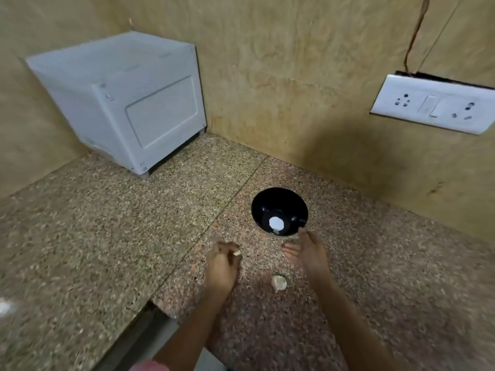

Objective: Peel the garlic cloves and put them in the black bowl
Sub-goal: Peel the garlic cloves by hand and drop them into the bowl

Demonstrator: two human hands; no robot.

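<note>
Though near black bowl [270,200], garlic clove [237,253] at left hand [221,267] fingertips [228,248].

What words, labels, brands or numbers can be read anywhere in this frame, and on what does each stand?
Nothing reads clearly.
On the white plastic box: small marks near its front corners, one perhaps "L", too small and blurred to be sure.
On the switch and socket plate: no lettering visible.
In the black bowl: a round white patch, nothing legible on it.
</note>
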